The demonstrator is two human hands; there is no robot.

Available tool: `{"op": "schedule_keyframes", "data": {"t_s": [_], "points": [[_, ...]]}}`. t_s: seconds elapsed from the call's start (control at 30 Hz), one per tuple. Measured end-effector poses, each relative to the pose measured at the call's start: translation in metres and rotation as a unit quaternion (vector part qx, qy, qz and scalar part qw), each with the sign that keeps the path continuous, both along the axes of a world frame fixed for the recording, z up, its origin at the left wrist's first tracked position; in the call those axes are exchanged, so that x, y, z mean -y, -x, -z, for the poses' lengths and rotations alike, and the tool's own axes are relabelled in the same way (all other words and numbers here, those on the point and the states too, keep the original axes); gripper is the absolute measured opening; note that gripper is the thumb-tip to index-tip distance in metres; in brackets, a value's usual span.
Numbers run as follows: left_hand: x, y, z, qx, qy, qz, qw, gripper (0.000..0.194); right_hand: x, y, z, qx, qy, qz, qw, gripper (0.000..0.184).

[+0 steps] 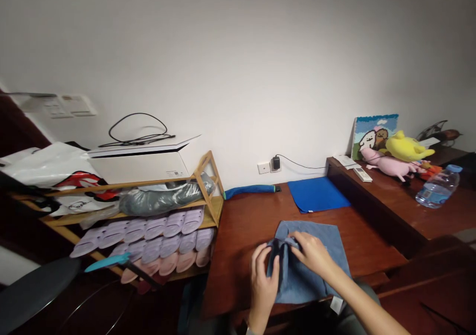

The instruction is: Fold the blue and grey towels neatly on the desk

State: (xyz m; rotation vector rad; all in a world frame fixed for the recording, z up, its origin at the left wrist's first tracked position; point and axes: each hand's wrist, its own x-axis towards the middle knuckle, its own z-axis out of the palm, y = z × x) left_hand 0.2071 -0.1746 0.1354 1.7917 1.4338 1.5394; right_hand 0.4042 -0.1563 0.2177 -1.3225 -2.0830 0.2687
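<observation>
A grey-blue cloth (305, 281) with a white tag lies on the brown table, its left part bunched up into folds. My left hand (262, 276) is at the cloth's left edge, its thumb and fingers curled around a raised fold. Between the hands a dark patch shows; whether it is shadow or a small dark object I cannot tell. From the right, my right hand (311, 251) pinches the gathered top of the same cloth. A flat blue cloth (318, 194) lies farther back, and a rolled blue cloth strip (251, 191) runs along the wall.
Left stands a wooden rack (210, 203) with several slippers (193, 219) and a white box (141, 166) on top. To the right, a raised desk holds a water bottle (439, 188), plush toys (407, 147), a remote (362, 174) and a picture (375, 134). A black plug (275, 163) sits in the wall.
</observation>
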Motion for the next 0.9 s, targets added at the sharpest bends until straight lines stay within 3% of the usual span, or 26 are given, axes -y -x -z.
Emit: {"op": "schedule_keyframes", "data": {"t_s": [0.07, 0.17, 0.23, 0.3, 0.43, 0.5, 0.57, 0.63, 0.73, 0.77, 0.83, 0.9], "points": [[0.003, 0.011, 0.038, 0.019, 0.068, -0.058, 0.996, 0.065, -0.002, -0.001, -0.021, 0.000, -0.034, 0.028, 0.999, 0.010], [0.013, 0.013, 0.079, 0.010, 0.173, 0.024, 0.985, 0.091, -0.002, 0.003, -0.073, -0.034, -0.140, 0.037, 0.989, 0.021], [0.021, 0.003, 0.091, 0.011, 0.179, 0.112, 0.977, 0.096, 0.002, 0.008, -0.114, -0.071, -0.217, 0.017, 0.973, 0.021], [0.028, -0.016, 0.092, 0.014, 0.161, 0.157, 0.974, 0.099, 0.007, 0.015, -0.154, -0.100, -0.268, -0.020, 0.958, 0.016], [0.030, -0.066, 0.078, 0.045, 0.168, 0.159, 0.972, 0.066, 0.015, 0.029, -0.213, -0.103, -0.308, -0.082, 0.942, 0.029], [0.025, -0.081, 0.068, 0.072, 0.183, 0.201, 0.960, 0.048, 0.014, 0.032, -0.232, -0.071, -0.342, -0.079, 0.934, 0.029], [0.016, -0.081, 0.055, 0.109, 0.202, 0.254, 0.940, 0.042, 0.008, 0.027, -0.246, -0.019, -0.389, -0.044, 0.920, 0.024], [0.000, -0.060, 0.038, 0.163, 0.217, 0.248, 0.930, 0.049, 0.000, 0.009, -0.260, 0.021, -0.425, 0.024, 0.905, 0.018], [-0.027, 0.001, 0.005, 0.206, 0.210, 0.152, 0.944, 0.065, -0.018, -0.045, -0.276, 0.028, -0.416, 0.140, 0.898, 0.018], [-0.035, 0.025, -0.006, 0.186, 0.196, 0.151, 0.951, 0.068, -0.024, -0.069, -0.278, 0.027, -0.398, 0.171, 0.901, 0.021], [-0.048, 0.072, -0.024, 0.075, 0.158, 0.222, 0.959, 0.080, -0.039, -0.121, -0.271, 0.044, -0.349, 0.201, 0.914, 0.025], [-0.056, 0.110, -0.033, -0.071, 0.147, 0.250, 0.954, 0.087, -0.053, -0.172, -0.247, 0.079, -0.281, 0.205, 0.934, 0.031]]}}
